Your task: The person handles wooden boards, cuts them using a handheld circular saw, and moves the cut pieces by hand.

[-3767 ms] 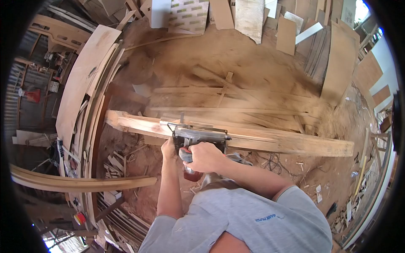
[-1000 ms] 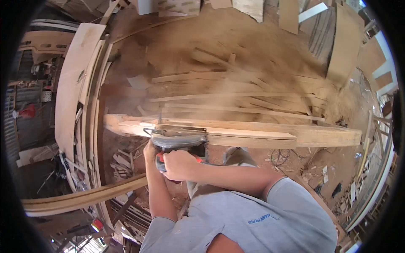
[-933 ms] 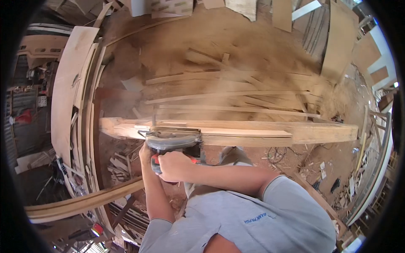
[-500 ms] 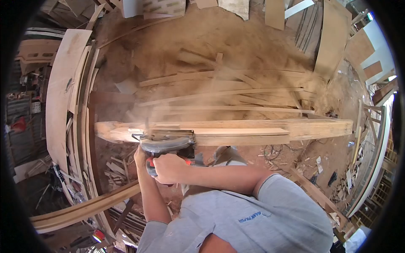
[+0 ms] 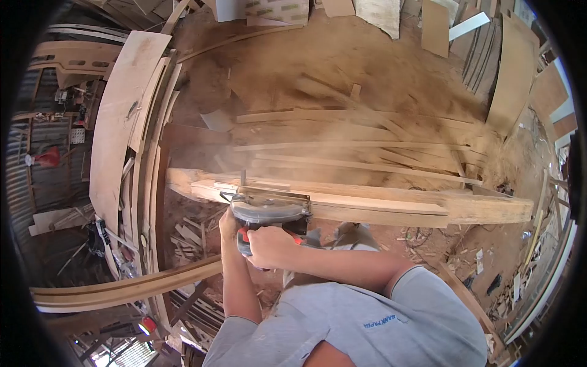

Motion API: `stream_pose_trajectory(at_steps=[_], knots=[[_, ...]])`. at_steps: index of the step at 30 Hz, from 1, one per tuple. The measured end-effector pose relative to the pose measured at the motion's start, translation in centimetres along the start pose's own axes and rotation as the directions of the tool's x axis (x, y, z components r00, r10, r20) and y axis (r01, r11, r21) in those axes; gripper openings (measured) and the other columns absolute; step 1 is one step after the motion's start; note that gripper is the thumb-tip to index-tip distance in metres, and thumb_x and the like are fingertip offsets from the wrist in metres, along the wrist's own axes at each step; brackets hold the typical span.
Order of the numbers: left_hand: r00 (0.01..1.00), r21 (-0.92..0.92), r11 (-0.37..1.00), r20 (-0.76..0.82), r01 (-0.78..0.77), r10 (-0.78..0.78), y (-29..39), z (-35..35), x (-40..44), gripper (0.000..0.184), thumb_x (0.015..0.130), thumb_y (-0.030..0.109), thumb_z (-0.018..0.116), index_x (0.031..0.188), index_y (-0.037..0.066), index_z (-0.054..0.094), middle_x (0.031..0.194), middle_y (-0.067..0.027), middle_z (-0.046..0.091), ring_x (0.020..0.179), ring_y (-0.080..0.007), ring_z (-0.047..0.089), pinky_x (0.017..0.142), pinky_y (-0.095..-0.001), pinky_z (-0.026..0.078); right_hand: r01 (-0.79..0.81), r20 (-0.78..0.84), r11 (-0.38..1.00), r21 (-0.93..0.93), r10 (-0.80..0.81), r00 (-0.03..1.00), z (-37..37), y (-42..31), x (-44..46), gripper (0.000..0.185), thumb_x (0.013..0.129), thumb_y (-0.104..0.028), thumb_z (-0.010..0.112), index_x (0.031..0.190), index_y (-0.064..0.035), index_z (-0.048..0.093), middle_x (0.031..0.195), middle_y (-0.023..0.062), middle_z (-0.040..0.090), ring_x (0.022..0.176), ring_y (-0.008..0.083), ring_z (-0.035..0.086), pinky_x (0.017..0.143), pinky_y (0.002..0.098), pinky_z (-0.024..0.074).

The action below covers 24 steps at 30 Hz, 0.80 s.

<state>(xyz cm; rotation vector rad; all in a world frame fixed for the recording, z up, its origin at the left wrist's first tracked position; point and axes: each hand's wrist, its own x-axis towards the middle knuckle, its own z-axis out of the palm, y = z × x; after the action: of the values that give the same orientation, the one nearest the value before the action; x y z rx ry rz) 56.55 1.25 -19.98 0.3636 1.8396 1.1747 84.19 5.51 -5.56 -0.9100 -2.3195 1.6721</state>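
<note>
A circular saw (image 5: 269, 211) with a grey guard and a black base rests on a pale wooden strip (image 5: 379, 203) lying along a long timber beam (image 5: 489, 210). My right hand (image 5: 273, 246) is wrapped around the saw's rear handle, where red parts show. At the saw's left side my left hand (image 5: 228, 225) is closed against its front; some of its fingers are hidden. The blade's contact with the wood is hidden by the guard. Dust hangs over the ground beyond the beam.
Tall boards (image 5: 125, 122) lean in a stack on the left. A curved wooden piece (image 5: 128, 290) reaches in at lower left. Loose strips (image 5: 354, 147) lie across the ground beyond the beam. Offcuts (image 5: 189, 238) litter the floor, and panels (image 5: 513, 73) stand at upper right.
My view has shifted, so the scene sits farther right and slightly lower. The saw stays at about the same place along the beam, with both hands on it. The dust looks thinner.
</note>
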Motion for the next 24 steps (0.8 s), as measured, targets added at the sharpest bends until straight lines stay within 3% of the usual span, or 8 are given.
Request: stream_pose_trajectory(at_steps=[2, 3, 8, 11, 13, 17, 24], knots=[[0.998, -0.091, 0.994, -0.010, 0.057, -0.059, 0.3, 0.5, -0.2, 0.039, 0.101, 0.027, 0.074, 0.114, -0.009, 0.075, 0.108, -0.0161, 0.077, 0.096, -0.0259, 0.075, 0.086, -0.0407, 0.060, -0.006, -0.038, 1.000, 0.011, 0.006, 0.999, -0.3, -0.3, -0.3, 0.027, 0.085, -0.023, 0.073, 0.094, 0.0028, 0.075, 0.088, 0.0246, 0.077, 0.085, 0.0385, 0.079, 0.076, 0.0502, 0.0629], [0.998, 0.002, 0.999, -0.056, 0.037, -0.037, 1.8, 1.7, -1.4, 0.035, 0.101, 0.023, 0.072, 0.112, -0.009, 0.074, 0.107, -0.0169, 0.077, 0.095, -0.0268, 0.075, 0.085, -0.0414, 0.061, 0.002, -0.042, 1.000, 0.001, -0.002, 0.999, -0.4, -0.3, -0.4, 0.028, 0.085, -0.023, 0.073, 0.095, 0.0029, 0.075, 0.089, 0.0248, 0.077, 0.085, 0.0385, 0.079, 0.076, 0.0503, 0.0629], [1.000, -0.045, 0.999, 0.006, 0.001, 0.000, 1.7, 1.6, -1.7, 0.029, 0.100, 0.016, 0.070, 0.113, -0.010, 0.074, 0.107, -0.0177, 0.077, 0.093, -0.0286, 0.076, 0.084, -0.0429, 0.063, 0.013, -0.003, 0.999, -0.033, -0.013, 1.000, -0.1, 0.0, -0.1, 0.041, 0.088, -0.032, 0.074, 0.108, 0.0043, 0.072, 0.089, 0.0244, 0.077, 0.083, 0.0392, 0.078, 0.077, 0.0505, 0.0628], [0.998, -0.022, 0.999, 0.045, -0.030, 0.031, 1.2, 1.5, -1.3, 0.029, 0.101, 0.016, 0.069, 0.114, -0.010, 0.074, 0.107, -0.0174, 0.077, 0.093, -0.0283, 0.076, 0.084, -0.0426, 0.063, 0.011, -0.021, 0.998, -0.059, -0.013, 1.000, 1.4, 0.8, 0.5, 0.040, 0.088, -0.032, 0.074, 0.106, 0.0043, 0.072, 0.088, 0.0245, 0.077, 0.082, 0.0394, 0.078, 0.077, 0.0505, 0.0630], [1.000, -0.109, 0.994, 0.012, 0.024, -0.023, 2.4, 2.6, -2.5, 0.029, 0.102, 0.016, 0.069, 0.113, -0.010, 0.074, 0.107, -0.0171, 0.077, 0.093, -0.0278, 0.076, 0.084, -0.0424, 0.063, 0.016, -0.038, 0.999, -0.048, -0.017, 0.999, 1.2, 0.6, 0.4, 0.040, 0.088, -0.032, 0.074, 0.105, 0.0043, 0.072, 0.087, 0.0247, 0.077, 0.081, 0.0394, 0.078, 0.077, 0.0508, 0.0630], [1.000, 0.035, 0.999, 0.011, -0.029, 0.029, 1.9, 1.9, -1.9, 0.031, 0.103, 0.019, 0.071, 0.114, -0.009, 0.074, 0.108, -0.0167, 0.077, 0.094, -0.0268, 0.076, 0.086, -0.0418, 0.062, 0.012, -0.043, 0.999, -0.050, -0.014, 0.999, 0.8, 0.5, 0.2, 0.040, 0.087, -0.032, 0.074, 0.103, 0.0043, 0.072, 0.087, 0.0251, 0.077, 0.080, 0.0394, 0.078, 0.077, 0.0511, 0.0630], [0.987, 0.045, 0.991, 0.115, -0.122, 0.116, -0.5, 0.1, 0.3, 0.031, 0.101, 0.020, 0.073, 0.113, -0.010, 0.075, 0.107, -0.0163, 0.077, 0.094, -0.0260, 0.076, 0.084, -0.0405, 0.062, 0.028, -0.054, 0.999, -0.030, -0.030, 0.998, 0.3, 0.4, -0.2, 0.040, 0.087, -0.032, 0.075, 0.102, 0.0044, 0.072, 0.085, 0.0248, 0.077, 0.079, 0.0396, 0.078, 0.076, 0.0509, 0.0631]])
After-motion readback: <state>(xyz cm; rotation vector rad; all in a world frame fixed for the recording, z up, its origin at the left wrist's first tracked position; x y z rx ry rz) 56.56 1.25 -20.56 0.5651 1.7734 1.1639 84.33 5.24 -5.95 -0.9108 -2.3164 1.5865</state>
